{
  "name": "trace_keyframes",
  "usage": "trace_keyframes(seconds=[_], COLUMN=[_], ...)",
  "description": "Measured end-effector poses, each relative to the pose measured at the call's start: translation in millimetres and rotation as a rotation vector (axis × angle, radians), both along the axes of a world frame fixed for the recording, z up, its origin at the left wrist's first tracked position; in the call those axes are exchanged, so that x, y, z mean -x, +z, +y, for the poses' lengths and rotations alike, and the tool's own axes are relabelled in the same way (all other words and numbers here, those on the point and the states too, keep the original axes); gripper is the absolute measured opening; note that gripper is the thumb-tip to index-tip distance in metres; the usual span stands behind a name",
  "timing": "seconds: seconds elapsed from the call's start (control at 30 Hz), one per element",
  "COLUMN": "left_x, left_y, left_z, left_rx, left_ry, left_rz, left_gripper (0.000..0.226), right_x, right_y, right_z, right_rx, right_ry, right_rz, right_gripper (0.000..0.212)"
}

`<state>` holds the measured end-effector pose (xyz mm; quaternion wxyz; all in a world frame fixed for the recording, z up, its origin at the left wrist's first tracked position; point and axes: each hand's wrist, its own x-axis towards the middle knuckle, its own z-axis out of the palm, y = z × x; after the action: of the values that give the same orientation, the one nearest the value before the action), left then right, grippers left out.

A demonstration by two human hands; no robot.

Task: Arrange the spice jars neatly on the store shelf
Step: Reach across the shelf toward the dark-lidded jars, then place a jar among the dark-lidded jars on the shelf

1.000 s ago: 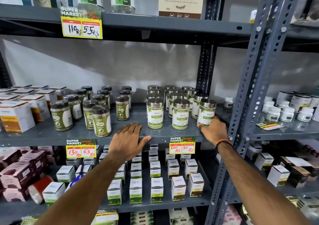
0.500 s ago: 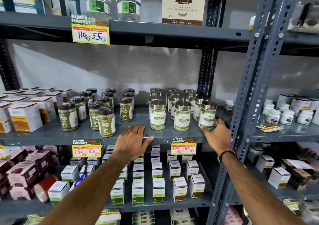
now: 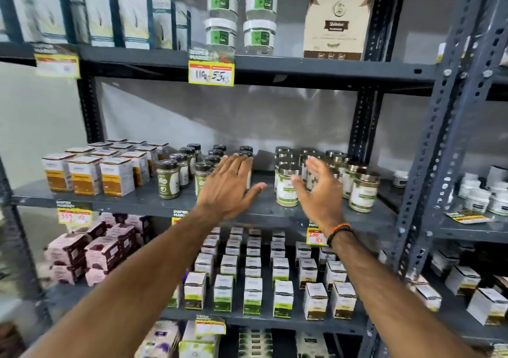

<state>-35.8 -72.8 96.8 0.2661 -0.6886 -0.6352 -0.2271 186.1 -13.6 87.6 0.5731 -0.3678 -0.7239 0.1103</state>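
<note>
Both grips released: left hand (image 3: 229, 186) fronts black-lidded jars (image 3: 168, 179), right hand (image 3: 320, 192) fronts steel-lidded jars (image 3: 362, 192), boxes (image 3: 85, 175) beside

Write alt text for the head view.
Two bare hands, left hand and right hand, reach open toward the middle shelf, between dark-lidded jars and silver-lidded jars. Neither hand grips anything. White boxes stand left.

Grey metal shelf (image 3: 143, 206): white-and-orange cartons (image 3: 85, 175) left, black-lidded green spice jars (image 3: 168, 179) middle, steel-lidded white-labelled jars (image 3: 362, 192) right
</note>
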Motion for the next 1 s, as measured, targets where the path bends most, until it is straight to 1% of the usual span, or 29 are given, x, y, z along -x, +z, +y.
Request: trace_keyframes(seconds=[0.1,0.2,0.37,0.47,0.57,0.63,0.73,0.8,0.87,1.0], left_x=[39.0,82.0,148.4,185.2,208.9,219.9,232.1,237.9,241.9,252.3], left_y=[11.6,10.9,-10.7,-26.8,-43.1,-55.1,-73.1,-81.7,-87.1,-98.4], left_z=[-20.0,-40.2,-65.6,-68.9,-64.8,-58.6,-47.6,-39.8,-33.7,-24.1], left_rx=[-0.042,-0.046,-0.014,0.009,0.050,0.097,0.156,0.189,0.217,0.262], left_ry=[0.054,0.112,0.207,0.249,0.274,0.275,0.263,0.248,0.237,0.231], left_rz=[-0.009,-0.021,-0.103,-0.122,-0.114,-0.133,-0.158,-0.168,-0.160,-0.047], left_gripper=[0.078,0.079,0.081,0.078,0.079,0.082,0.087,0.086,0.084,0.087], right_x=[47.6,88.3,138.3,157.6,169.5,176.4,181.9,183.0,182.3,176.3], right_y=[-5.3,-14.9,-36.5,-44.8,-49.9,-54.0,-60.9,-63.8,-64.3,-63.7], right_z=[-8.6,-11.6,-9.6,-6.7,-3.5,0.4,9.1,13.2,14.0,21.5], right_rx=[0.041,0.116,0.225,0.312,0.324,0.320,0.293,0.275,0.261,0.270], right_ry=[0.110,0.156,0.140,0.094,0.031,0.014,-0.015,-0.036,-0.030,-0.047], right_rz=[-0.039,-0.092,-0.154,-0.191,-0.243,-0.254,-0.284,-0.314,-0.317,-0.302], right_gripper=[0.064,0.071,0.089,0.097,0.099,0.089,0.062,0.049,0.043,0.041])
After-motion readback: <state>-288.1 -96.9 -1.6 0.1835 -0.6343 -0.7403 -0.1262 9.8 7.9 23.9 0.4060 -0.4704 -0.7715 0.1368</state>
